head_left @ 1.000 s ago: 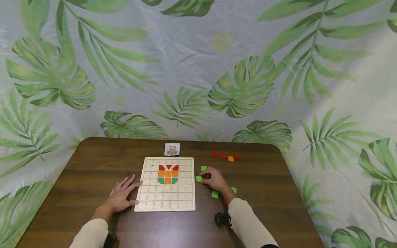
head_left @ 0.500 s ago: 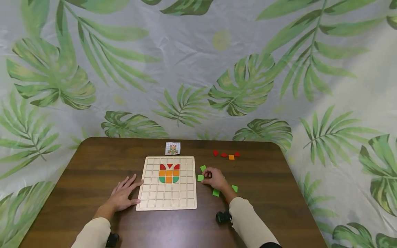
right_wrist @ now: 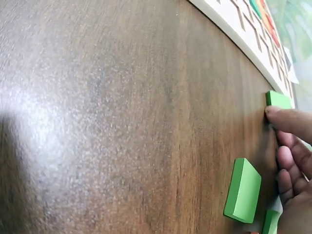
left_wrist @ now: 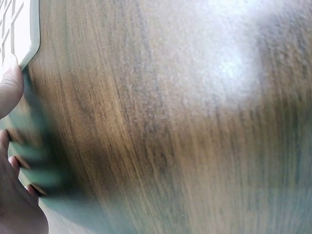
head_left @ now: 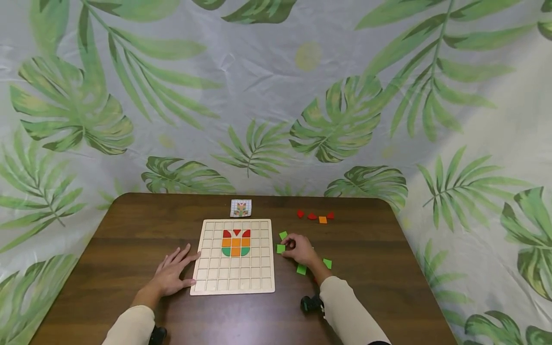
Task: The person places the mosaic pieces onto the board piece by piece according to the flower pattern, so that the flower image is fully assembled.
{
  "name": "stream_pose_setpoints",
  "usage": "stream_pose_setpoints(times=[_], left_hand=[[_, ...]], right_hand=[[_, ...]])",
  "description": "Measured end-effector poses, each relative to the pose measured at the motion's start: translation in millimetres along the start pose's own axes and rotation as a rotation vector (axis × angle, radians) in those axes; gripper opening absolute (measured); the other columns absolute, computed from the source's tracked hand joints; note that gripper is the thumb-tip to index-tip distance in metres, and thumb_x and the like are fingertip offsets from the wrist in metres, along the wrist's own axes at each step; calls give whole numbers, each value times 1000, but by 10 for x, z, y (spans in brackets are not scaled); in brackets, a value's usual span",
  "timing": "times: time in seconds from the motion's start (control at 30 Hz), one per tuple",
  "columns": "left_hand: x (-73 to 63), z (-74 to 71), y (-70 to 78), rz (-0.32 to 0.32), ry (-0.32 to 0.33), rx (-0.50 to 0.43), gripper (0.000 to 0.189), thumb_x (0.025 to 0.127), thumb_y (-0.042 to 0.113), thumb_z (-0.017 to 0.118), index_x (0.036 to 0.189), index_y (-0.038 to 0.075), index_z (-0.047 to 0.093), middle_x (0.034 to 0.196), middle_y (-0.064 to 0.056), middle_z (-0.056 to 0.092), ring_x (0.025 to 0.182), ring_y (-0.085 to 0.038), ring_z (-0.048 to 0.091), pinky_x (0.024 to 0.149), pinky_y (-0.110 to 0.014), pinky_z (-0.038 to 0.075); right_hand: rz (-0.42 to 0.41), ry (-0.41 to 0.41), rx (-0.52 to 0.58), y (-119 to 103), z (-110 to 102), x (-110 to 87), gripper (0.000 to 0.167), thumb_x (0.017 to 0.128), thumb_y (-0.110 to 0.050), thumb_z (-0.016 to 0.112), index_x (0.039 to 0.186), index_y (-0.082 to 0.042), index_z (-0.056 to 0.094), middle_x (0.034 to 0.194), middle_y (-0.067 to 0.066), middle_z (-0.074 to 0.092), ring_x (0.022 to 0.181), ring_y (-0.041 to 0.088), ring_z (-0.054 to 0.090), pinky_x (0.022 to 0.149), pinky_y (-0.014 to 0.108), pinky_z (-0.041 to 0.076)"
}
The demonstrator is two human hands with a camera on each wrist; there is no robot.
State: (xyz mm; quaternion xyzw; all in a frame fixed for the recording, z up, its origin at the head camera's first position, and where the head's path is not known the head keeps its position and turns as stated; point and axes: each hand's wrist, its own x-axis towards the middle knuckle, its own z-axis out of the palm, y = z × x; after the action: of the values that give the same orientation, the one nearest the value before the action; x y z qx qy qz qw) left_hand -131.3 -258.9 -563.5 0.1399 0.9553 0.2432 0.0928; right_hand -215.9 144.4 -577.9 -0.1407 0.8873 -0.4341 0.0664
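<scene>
- Green tile [head_left: 281,248]: flat, square; pinched by right hand [head_left: 298,250].
- Gridded board [head_left: 233,285]: pale; bears red, orange, green pieces [head_left: 235,242]; left hand [head_left: 170,277], fingers spread, touches its edge.

- Left sleeve [head_left: 131,326], on the side of the table's [head_left: 366,249] left edge: plain cream cloth, long, with soft creases and a rounded cuff end.
- Right sleeve [head_left: 351,306], toward the table's right edge: the same cream, narrowing to the cuff.
- Black band [head_left: 379,343] across that sleeve, cut off by the frame.
- Left wrist device [head_left: 157,334]: small, black, its details too dark to make out.
- Right wrist device [head_left: 310,303]: black, compact, with a rounded end.
- Left hand [head_left: 169,275] and right hand [head_left: 300,250]: bare.
</scene>
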Motion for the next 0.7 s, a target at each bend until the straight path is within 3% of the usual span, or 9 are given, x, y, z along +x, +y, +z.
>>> stream_pose_setpoints(times=[0.43, 0.7], left_hand=[[-7, -3, 18, 1, 4, 0, 73, 78, 36, 76, 142, 14, 47, 154, -23, 26, 138, -50, 20, 105, -70, 14], [10, 4, -2, -11, -8, -15, 74, 78, 36, 76, 143, 15, 46, 155, -22, 24, 139, -49, 17, 106, -70, 11]], right_hand=[[22, 29, 50, -125, 12, -40, 11, 80, -3, 75, 87, -3, 67, 78, 2, 62, 71, 13, 55, 65, 24, 49], [-37, 6, 88, -278, 116, -48, 10, 81, -3, 73, 90, 0, 71, 81, 4, 65, 72, 11, 58, 66, 22, 50]])
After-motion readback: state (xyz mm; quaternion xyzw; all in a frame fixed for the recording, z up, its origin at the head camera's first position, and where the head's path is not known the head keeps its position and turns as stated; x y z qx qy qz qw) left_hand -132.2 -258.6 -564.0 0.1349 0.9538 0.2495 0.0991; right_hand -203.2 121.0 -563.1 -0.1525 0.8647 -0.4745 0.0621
